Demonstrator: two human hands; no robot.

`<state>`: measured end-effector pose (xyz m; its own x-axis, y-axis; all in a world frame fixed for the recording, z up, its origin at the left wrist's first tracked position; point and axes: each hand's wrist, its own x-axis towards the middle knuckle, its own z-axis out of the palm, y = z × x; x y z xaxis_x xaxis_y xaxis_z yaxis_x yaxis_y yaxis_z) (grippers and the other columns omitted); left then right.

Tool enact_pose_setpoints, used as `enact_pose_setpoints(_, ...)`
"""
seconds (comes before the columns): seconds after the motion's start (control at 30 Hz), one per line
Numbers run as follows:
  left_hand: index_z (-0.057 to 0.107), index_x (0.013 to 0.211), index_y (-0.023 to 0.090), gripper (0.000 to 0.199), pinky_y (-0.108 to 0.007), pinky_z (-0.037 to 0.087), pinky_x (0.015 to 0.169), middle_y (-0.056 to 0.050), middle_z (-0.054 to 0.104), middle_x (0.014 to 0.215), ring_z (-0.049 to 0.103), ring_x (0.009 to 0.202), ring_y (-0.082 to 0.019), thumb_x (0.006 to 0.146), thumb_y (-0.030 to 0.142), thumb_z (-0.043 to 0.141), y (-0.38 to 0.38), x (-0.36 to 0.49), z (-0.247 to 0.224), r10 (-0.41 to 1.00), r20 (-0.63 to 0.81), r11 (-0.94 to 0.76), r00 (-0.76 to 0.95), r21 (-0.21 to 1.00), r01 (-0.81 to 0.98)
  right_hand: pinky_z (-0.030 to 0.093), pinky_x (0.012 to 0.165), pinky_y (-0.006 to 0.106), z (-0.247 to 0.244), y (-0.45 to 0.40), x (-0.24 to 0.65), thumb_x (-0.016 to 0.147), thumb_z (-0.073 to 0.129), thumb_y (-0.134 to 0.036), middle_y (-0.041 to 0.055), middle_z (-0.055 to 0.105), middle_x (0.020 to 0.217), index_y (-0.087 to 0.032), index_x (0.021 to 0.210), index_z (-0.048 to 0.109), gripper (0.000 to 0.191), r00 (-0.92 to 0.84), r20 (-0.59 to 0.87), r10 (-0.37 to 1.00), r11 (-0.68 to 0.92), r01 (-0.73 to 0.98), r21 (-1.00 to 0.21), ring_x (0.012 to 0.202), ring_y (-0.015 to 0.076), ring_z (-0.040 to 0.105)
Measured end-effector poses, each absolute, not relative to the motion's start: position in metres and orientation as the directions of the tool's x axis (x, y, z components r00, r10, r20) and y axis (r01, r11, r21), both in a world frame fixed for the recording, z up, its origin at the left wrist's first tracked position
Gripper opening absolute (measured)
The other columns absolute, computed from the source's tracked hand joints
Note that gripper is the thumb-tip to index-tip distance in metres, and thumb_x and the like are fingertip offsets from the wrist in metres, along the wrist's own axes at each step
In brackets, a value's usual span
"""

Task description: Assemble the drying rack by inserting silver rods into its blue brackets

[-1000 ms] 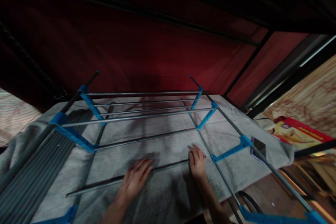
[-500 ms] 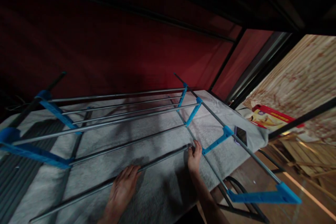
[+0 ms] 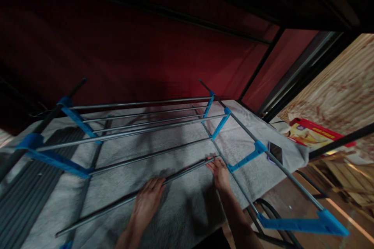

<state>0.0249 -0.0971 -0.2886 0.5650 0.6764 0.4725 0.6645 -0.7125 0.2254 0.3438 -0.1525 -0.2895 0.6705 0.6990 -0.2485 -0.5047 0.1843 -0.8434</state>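
Observation:
A loose grey metal tube (image 3: 117, 205) lies slantwise above a cloth-covered surface, in front of a rack frame of metal tubes and blue plastic brackets (image 3: 245, 158). My left hand (image 3: 149, 198) is wrapped over the tube near its middle. Close to the tube's right end, my right hand (image 3: 218, 171) has its fingers closed around it. That end is beside the blue bracket and the frame's side tube (image 3: 238, 186), apart from the bracket. Several crossbars (image 3: 152, 158) span the frame behind my hands.
Several grey tubes (image 3: 37, 179) lie side by side at the left. A phone (image 3: 275, 153) rests on the grey cloth (image 3: 187, 202) at the right. Beyond it are a red and yellow box (image 3: 318, 134) and wooden slats (image 3: 347, 186). A dark red panel (image 3: 163, 58) stands behind.
The view has swung slightly left, so the rack appears farther right. My right fingers have shifted from the tube's tip to a grip just short of it. My left hand still holds the tube.

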Motion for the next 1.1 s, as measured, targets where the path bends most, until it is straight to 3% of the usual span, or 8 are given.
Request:
enact_pose_setpoints(0.37, 0.071, 0.121, 0.024, 0.034, -0.041, 0.058, 0.096, -0.004, 0.077, 0.111, 0.072, 0.103, -0.023, 0.102, 0.022, 0.043, -0.101, -0.008, -0.277, 0.813, 0.292, -0.566, 0.503, 0.201, 0.799, 0.063, 0.084, 0.03, -0.312, -0.147, 0.382, 0.079, 0.08, -0.032, -0.0017, 0.078, 0.087, -0.024, 0.087, 0.07, 0.015, 0.642, -0.297, 0.707, 0.144, -0.543, -0.827, 0.083, 0.0151, 0.075)
enact_pose_setpoints(0.53, 0.073, 0.117, 0.022, 0.035, -0.042, 0.055, 0.096, -0.008, 0.077, 0.111, 0.071, 0.101, -0.025, 0.102, 0.022, 0.041, -0.101, -0.022, -0.277, 0.83, 0.329, -0.523, 0.451, 0.178, 0.833, 0.064, 0.082, 0.028, -0.314, -0.139, 0.391, 0.077, 0.083, -0.028, -0.0034, 0.077, 0.077, -0.022, 0.081, 0.068, 0.017, 0.608, -0.373, 0.701, 0.109, -0.608, -0.787, 0.073, 0.0137, 0.075)
enact_pose_setpoints(0.8, 0.074, 0.114, 0.022, 0.037, -0.042, 0.053, 0.091, -0.008, 0.077, 0.109, 0.07, 0.1, -0.026, 0.101, 0.028, 0.04, -0.089, -0.041, -0.283, 0.835, 0.393, -0.487, 0.385, 0.201, 0.85, 0.065, 0.077, 0.032, -0.305, -0.132, 0.388, 0.074, 0.089, -0.029, -0.0049, 0.073, 0.068, -0.022, 0.075, 0.065, 0.026, 0.626, -0.371, 0.685, 0.123, -0.602, -0.789, 0.065, 0.0144, 0.073)
enact_pose_setpoints(0.93, 0.074, 0.112, 0.023, 0.037, -0.042, 0.051, 0.09, -0.008, 0.076, 0.107, 0.068, 0.099, -0.026, 0.101, 0.028, 0.039, -0.089, -0.045, -0.285, 0.834, 0.414, -0.475, 0.365, 0.204, 0.856, 0.065, 0.082, 0.034, -0.308, -0.135, 0.385, 0.072, 0.091, -0.03, -0.0031, 0.077, 0.078, -0.022, 0.077, 0.065, 0.028, 0.624, -0.316, 0.714, 0.153, -0.58, -0.8, 0.073, 0.0154, 0.075)
enact_pose_setpoints(1.1, 0.073, 0.112, 0.022, 0.034, -0.041, 0.049, 0.091, -0.007, 0.075, 0.108, 0.066, 0.099, -0.025, 0.101, 0.022, 0.041, -0.094, -0.042, -0.278, 0.867, 0.341, -0.445, 0.364, 0.199, 0.873, 0.061, 0.096, 0.034, -0.315, -0.143, 0.384, 0.078, 0.085, -0.029, -0.001, 0.079, 0.098, -0.024, 0.085, 0.071, 0.017, 0.623, -0.239, 0.745, 0.198, -0.549, -0.812, 0.095, 0.0157, 0.076)
